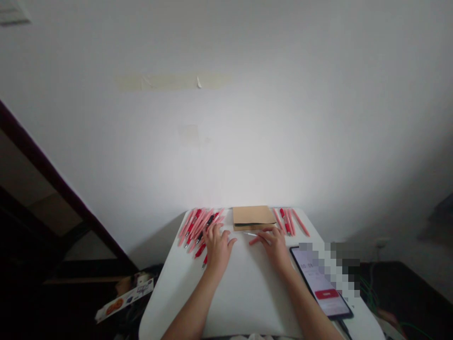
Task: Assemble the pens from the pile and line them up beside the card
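Two forearms (196, 304), one phone (316, 283), left hand (217, 248) spread at one pen heap (198, 226), right hand (275, 245) pinched on one slim rod (249, 233)

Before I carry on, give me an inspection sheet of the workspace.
Surface: white tabletop, far edge by the pale wall.
Job's things: left pile of pens, pink, red and black; smaller right group of pens, pink and red.
Clutter: brown box or notebook between them; lit phone at right, partly pixelated.
Grips: left hand spread at the pile's near side; right hand has a slim pale piece at its fingertips, hold unclear.
Cables: dark cable at the phone's near end; green cables beyond the table.
Surroundings: yellowish strip on the wall.
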A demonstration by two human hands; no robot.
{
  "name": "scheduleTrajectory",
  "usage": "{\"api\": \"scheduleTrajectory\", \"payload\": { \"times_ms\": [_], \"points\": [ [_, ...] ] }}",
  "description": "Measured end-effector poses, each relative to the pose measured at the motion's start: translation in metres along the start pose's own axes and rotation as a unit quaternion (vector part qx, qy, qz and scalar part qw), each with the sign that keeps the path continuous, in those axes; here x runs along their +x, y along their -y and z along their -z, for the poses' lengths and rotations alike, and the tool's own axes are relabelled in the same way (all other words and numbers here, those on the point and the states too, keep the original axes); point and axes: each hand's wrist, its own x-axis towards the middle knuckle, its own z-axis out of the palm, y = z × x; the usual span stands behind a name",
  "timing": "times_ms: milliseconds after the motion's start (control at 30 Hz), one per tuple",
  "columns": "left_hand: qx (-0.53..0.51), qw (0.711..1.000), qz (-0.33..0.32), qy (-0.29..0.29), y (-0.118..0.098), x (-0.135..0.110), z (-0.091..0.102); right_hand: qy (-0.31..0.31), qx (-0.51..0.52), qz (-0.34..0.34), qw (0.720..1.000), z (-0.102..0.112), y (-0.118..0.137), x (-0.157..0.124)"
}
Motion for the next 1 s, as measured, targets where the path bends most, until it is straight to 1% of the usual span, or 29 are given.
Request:
{"api": "scheduleTrajectory", "payload": {
  "times_ms": [33,167,333,533,800,1000],
  "points": [
    [0.014,1.000,0.003,0.011,0.000,0.001,0.003,-0.002,0.000,-0.002,1.000,0.000,-0.001,0.000],
    [0.063,0.997,0.039,0.017,0.001,0.002,0.010,-0.006,0.004,-0.008,1.000,-0.002,-0.006,0.000],
    [0.096,0.993,0.066,0.015,0.001,0.003,0.012,-0.014,0.020,-0.019,1.000,-0.004,-0.007,0.001],
    [0.054,0.997,0.048,-0.002,0.004,0.000,0.004,-0.017,0.028,-0.020,0.999,-0.001,-0.004,0.001],
    [0.005,1.000,0.018,0.013,0.004,0.000,-0.003,-0.013,0.026,-0.023,0.999,-0.001,-0.003,0.001],
    [0.001,1.000,0.003,0.009,0.004,-0.001,-0.005,-0.017,0.027,-0.014,0.999,0.000,0.000,0.001]
  ]
}}
